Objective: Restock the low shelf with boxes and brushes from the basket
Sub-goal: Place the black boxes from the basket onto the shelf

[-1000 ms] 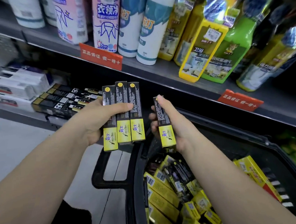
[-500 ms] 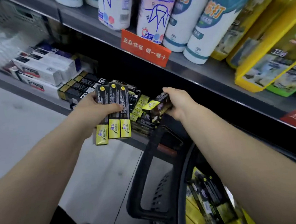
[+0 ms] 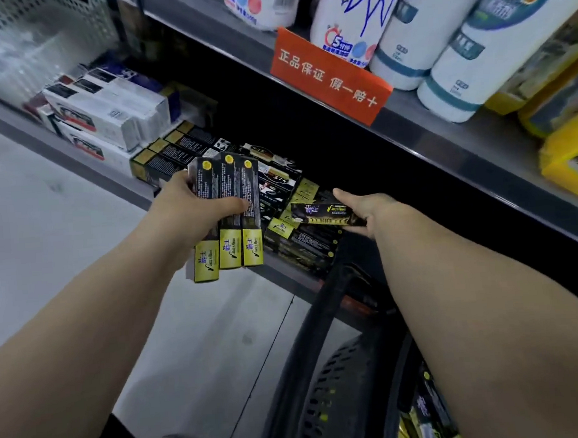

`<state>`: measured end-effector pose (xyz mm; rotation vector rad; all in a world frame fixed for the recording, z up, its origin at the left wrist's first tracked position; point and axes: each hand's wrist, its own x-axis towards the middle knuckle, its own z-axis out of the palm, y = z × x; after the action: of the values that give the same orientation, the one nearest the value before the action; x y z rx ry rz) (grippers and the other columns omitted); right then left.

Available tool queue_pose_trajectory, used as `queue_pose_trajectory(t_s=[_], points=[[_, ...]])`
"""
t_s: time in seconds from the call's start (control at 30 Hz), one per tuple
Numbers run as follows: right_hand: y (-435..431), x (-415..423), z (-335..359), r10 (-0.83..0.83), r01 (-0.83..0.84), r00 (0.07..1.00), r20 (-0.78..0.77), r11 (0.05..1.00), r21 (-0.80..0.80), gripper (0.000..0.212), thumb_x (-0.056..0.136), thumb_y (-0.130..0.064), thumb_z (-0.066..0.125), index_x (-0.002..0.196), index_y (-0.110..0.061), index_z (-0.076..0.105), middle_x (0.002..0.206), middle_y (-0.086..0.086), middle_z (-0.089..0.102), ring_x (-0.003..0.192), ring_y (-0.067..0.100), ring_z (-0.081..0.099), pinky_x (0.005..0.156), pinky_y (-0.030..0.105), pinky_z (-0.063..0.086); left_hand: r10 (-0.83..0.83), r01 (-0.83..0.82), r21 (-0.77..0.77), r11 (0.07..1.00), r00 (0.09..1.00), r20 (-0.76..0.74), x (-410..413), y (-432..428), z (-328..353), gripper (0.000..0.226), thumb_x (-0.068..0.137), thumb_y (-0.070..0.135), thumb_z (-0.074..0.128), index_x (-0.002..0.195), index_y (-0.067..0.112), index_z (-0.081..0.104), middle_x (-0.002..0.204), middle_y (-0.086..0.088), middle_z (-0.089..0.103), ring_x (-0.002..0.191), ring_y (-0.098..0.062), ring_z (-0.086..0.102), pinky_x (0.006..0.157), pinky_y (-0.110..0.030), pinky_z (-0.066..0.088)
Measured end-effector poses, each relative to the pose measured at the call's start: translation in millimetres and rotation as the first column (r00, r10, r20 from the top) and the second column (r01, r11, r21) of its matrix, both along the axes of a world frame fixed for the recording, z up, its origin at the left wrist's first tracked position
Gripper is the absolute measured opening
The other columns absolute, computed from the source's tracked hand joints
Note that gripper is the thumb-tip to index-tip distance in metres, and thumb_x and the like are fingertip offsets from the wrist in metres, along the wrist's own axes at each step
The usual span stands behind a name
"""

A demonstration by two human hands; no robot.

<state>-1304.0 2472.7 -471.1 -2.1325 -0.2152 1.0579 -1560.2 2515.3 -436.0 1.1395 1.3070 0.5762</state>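
Observation:
My left hand (image 3: pixel 192 207) grips three black-and-yellow boxes (image 3: pixel 228 219) fanned side by side, held upright in front of the low shelf (image 3: pixel 116 192). My right hand (image 3: pixel 368 210) holds a single black-and-yellow box (image 3: pixel 321 211) lying flat on top of the stack of like boxes (image 3: pixel 302 245) at the shelf's front. The black basket (image 3: pixel 327 369) sits below my right forearm, with more yellow boxes (image 3: pixel 425 417) showing at its bottom right.
White and dark boxes (image 3: pixel 105 111) fill the low shelf to the left, beside a white mesh bin (image 3: pixel 32 34). The shelf above carries bottles (image 3: pixel 446 40) and an orange sign (image 3: pixel 329 74). Grey floor (image 3: pixel 46 250) lies at lower left.
My right hand has turned its box flat and laid it on the shelf stack. The left hand still holds its three boxes. The view has moved closer to the shelf.

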Motion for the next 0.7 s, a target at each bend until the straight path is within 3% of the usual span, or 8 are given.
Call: queue_pose_trajectory(t_s=[0.1, 0.2, 0.3, 0.4, 0.5, 0.6, 0.7], points=[[5, 0, -9, 0.016, -0.016, 1.0, -0.01, 0.999, -0.051, 0.039, 0.078, -0.03, 0.075, 0.098, -0.005, 0.054, 0.116, 0.013, 0.06, 0.082, 0.019, 0.058, 0.064, 0.029, 0.053, -0.009, 0.009, 0.019, 1.0, 1.0, -0.023, 8, -1, -6, 0.053, 0.065, 0.024, 0.084, 0.103, 0.025, 0.048, 0.094, -0.001, 0.068, 0.082, -0.024, 0.068, 0.076, -0.038, 0.055], [12, -7, -22, 0.097, -0.098, 0.995, -0.016, 0.982, -0.16, 0.062, 0.081, -0.036, 0.072, 0.127, -0.003, 0.048, 0.128, 0.014, 0.053, 0.076, 0.023, 0.056, 0.079, 0.038, 0.056, -0.018, 0.018, 0.014, 1.0, 1.0, -0.013, 15, -1, -10, 0.056, 0.064, 0.023, 0.084, 0.108, 0.023, 0.049, 0.092, 0.001, 0.067, 0.08, -0.021, 0.068, 0.066, -0.032, 0.052], [13, -10, -26, 0.344, -0.312, 0.938, 0.032, 0.883, -0.351, 0.076, 0.087, -0.043, 0.062, 0.143, -0.002, 0.031, 0.143, 0.018, 0.041, 0.117, 0.036, 0.051, 0.1, 0.046, 0.044, -0.027, 0.027, 0.018, 0.999, 1.0, -0.001, 20, 2, -13, 0.057, 0.065, 0.021, 0.083, 0.112, 0.019, 0.051, 0.092, 0.001, 0.067, 0.077, -0.018, 0.067, 0.057, -0.026, 0.047], [11, -9, -20, 0.566, -0.476, 0.822, 0.058, 0.74, -0.475, 0.071, 0.09, -0.043, 0.057, 0.141, 0.0, 0.033, 0.144, 0.019, 0.04, 0.128, 0.035, 0.043, 0.103, 0.043, 0.042, -0.029, 0.03, 0.027, 0.999, 0.999, -0.014, 24, 5, -16, 0.052, 0.065, 0.022, 0.083, 0.106, 0.021, 0.051, 0.09, 0.003, 0.066, 0.077, -0.016, 0.066, 0.056, -0.024, 0.045], [5, -14, -18, 0.769, -0.609, 0.634, 0.086, 0.565, -0.556, 0.085, 0.082, -0.048, 0.066, 0.148, -0.012, 0.025, 0.151, 0.013, 0.031, 0.132, 0.034, 0.038, 0.102, 0.046, 0.043, -0.026, 0.026, 0.023, 0.999, 1.0, -0.003, 26, 7, -16, 0.052, 0.065, 0.021, 0.083, 0.107, 0.02, 0.053, 0.089, 0.003, 0.067, 0.074, -0.015, 0.067, 0.055, -0.024, 0.045], [0, -19, -17, 0.891, -0.699, 0.453, 0.035, 0.379, -0.607, 0.093, 0.078, -0.043, 0.072, 0.149, -0.025, 0.015, 0.155, 0.008, 0.024, 0.134, 0.033, 0.037, 0.101, 0.046, 0.044, -0.026, 0.026, 0.025, 0.999, 1.0, 0.013, 29, 8, -14, 0.057, 0.065, 0.021, 0.083, 0.113, 0.016, 0.052, 0.092, 0.001, 0.067, 0.077, -0.016, 0.067, 0.056, -0.025, 0.046], [0, -18, -17, 0.934, -0.713, 0.352, 0.058, 0.308, -0.63, 0.095, 0.077, -0.031, 0.077, 0.149, -0.024, 0.015, 0.153, 0.009, 0.028, 0.135, 0.032, 0.036, 0.104, 0.043, 0.041, -0.03, 0.029, 0.034, 0.999, 0.999, 0.032, 32, 7, -11, 0.056, 0.066, 0.019, 0.083, 0.112, 0.016, 0.051, 0.093, 0.001, 0.066, 0.078, -0.015, 0.066, 0.055, -0.024, 0.046]])
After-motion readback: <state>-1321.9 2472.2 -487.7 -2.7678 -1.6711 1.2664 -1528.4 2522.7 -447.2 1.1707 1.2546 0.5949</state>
